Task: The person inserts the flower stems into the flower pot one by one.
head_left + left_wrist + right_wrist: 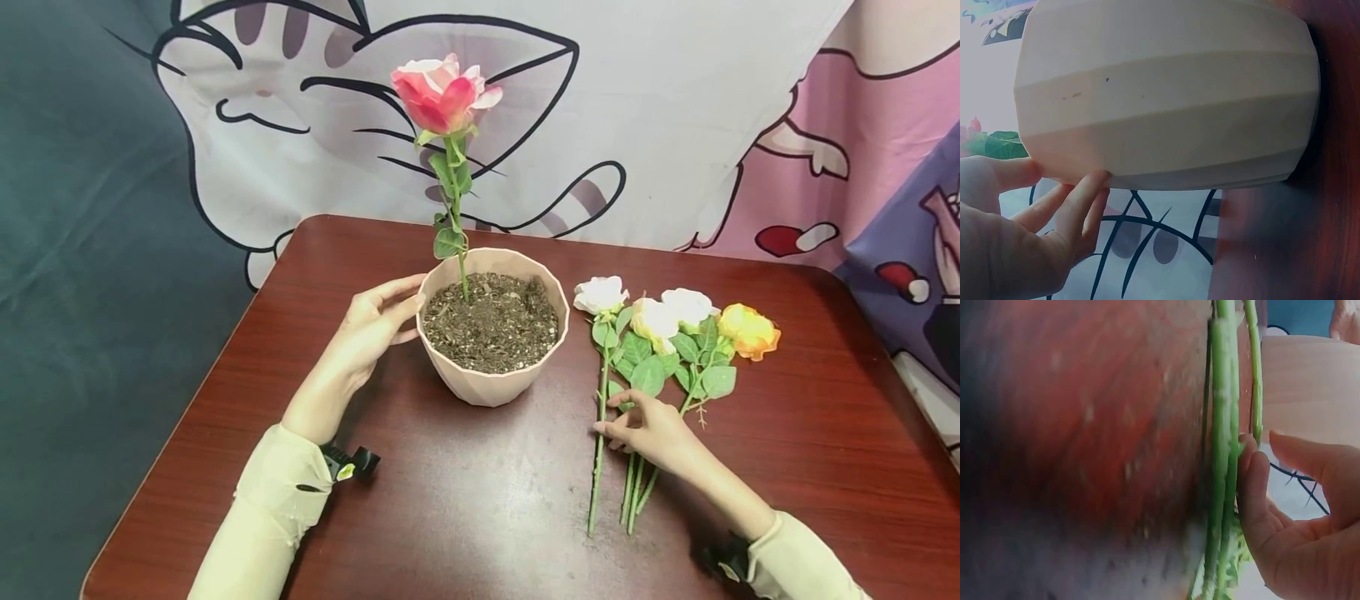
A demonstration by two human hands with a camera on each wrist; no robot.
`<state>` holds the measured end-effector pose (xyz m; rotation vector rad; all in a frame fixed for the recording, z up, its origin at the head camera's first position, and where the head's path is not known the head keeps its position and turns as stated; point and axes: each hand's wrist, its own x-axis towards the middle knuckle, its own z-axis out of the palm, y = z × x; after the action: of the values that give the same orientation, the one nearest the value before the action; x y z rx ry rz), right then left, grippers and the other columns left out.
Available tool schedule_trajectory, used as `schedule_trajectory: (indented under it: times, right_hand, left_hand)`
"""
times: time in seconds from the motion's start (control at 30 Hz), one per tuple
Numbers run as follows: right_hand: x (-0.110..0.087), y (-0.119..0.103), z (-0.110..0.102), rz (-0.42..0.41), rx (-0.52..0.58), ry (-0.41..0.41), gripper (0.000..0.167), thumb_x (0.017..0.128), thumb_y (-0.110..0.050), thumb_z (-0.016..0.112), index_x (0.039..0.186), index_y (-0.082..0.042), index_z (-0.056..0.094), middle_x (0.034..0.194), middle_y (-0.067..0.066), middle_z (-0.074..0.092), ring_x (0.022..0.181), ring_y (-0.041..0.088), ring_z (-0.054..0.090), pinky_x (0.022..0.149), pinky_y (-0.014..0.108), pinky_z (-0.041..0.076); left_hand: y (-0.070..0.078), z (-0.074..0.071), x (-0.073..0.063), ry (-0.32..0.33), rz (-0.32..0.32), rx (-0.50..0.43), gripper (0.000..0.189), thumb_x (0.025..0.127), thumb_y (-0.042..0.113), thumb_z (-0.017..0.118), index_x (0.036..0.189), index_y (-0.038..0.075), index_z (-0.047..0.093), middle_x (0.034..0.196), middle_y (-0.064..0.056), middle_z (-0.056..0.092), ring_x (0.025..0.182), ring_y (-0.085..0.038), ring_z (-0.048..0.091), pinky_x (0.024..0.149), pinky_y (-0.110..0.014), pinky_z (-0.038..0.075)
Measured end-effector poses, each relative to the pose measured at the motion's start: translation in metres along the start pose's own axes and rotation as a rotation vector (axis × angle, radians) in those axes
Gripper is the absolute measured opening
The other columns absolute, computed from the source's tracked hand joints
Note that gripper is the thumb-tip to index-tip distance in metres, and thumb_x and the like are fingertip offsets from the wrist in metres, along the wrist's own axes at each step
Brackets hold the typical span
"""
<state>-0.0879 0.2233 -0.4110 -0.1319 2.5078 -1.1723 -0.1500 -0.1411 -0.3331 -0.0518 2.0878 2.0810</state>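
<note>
White cloth printed with a large cartoon cat [480, 158] hangs behind a reddish-brown, wood-grained table [465, 500] with rounded far corners. Between the table's middle and its far edge, left of centre, sits a pale pinkish-beige, faceted round pot [487, 387], filled almost to the rim with dark, crumbly soil [495, 333].

Right of it, towards the table's right edge, lies a cluster of white, cream and yellow-orange roses [675, 333], blooms pointing to the far edge and green stems to the near one. Upright in the soil, on the pot's left side, stands a tall pink-and-white rose [446, 96]. One single white rose [601, 296] lies just left of the cluster.

The left hand [363, 329] rests extended, unclenched fingers against the pot's left wall, thumb near the rim. The right hand [648, 429] curls thumb and fingers round the single white rose's stem; how tightly, I cannot tell. Smallest, a black wrist device [352, 462] shows at the left cuff.
</note>
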Motion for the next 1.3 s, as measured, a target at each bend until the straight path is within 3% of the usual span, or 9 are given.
schedule_trajectory:
  times: [0.1,0.23,0.4,0.57,0.87,1.3]
  right_hand:
    - [0.0,0.001,0.002,0.028,0.095,-0.04,0.039,0.085,-0.019,0.069,0.109,0.007,0.052,0.074,0.008,0.069,0.066,0.018,0.066,0.056,0.029,0.055]
    - [0.001,0.004,0.0,0.004,0.192,-0.111,0.03,0.088,-0.007,0.062,0.107,0.013,0.05,0.083,0.016,0.07,0.069,0.019,0.067,0.058,0.03,0.056]
    - [0.003,0.007,-0.002,0.019,0.263,-0.155,0.028,0.09,-0.004,0.057,0.108,0.014,0.046,0.089,0.019,0.069,0.07,0.018,0.066,0.061,0.03,0.056]
    - [0.001,0.008,-0.002,0.044,0.299,-0.159,0.033,0.089,-0.007,0.06,0.109,0.013,0.044,0.088,0.015,0.069,0.07,0.016,0.065,0.064,0.03,0.056]
    - [-0.001,0.01,-0.006,-0.018,0.381,-0.192,0.032,0.09,-0.006,0.058,0.109,0.013,0.041,0.085,0.014,0.067,0.071,0.013,0.064,0.067,0.029,0.055]
    - [-0.007,0.007,-0.011,-0.067,0.363,-0.169,0.033,0.09,-0.011,0.06,0.107,0.01,0.041,0.08,0.006,0.066,0.073,0.015,0.064,0.068,0.032,0.055]
  left_hand:
    - [-0.001,0.0,0.0,-0.004,0.001,0.0,0.04,0.095,0.013,0.054,0.135,0.007,0.049,0.128,-0.015,0.052,0.101,-0.01,0.058,0.081,-0.028,0.054]
    - [-0.001,0.0,0.0,-0.009,0.008,0.001,0.041,0.095,0.014,0.054,0.136,0.006,0.048,0.13,-0.015,0.052,0.101,-0.009,0.058,0.081,-0.028,0.054]
    - [-0.001,0.0,0.0,-0.011,0.011,-0.006,0.041,0.095,0.013,0.054,0.135,0.007,0.049,0.129,-0.014,0.052,0.101,-0.009,0.058,0.081,-0.027,0.054]
    - [-0.002,-0.001,0.0,-0.014,0.014,-0.009,0.041,0.095,0.014,0.054,0.135,0.007,0.048,0.13,-0.013,0.051,0.101,-0.009,0.058,0.081,-0.028,0.054]
    - [-0.002,-0.001,0.001,-0.001,0.013,-0.004,0.041,0.095,0.014,0.055,0.135,0.006,0.049,0.128,-0.016,0.052,0.099,-0.009,0.059,0.08,-0.028,0.054]
    - [-0.001,0.002,-0.001,0.024,0.001,0.021,0.041,0.096,0.018,0.053,0.136,0.009,0.049,0.128,-0.015,0.052,0.103,-0.011,0.056,0.079,-0.025,0.054]
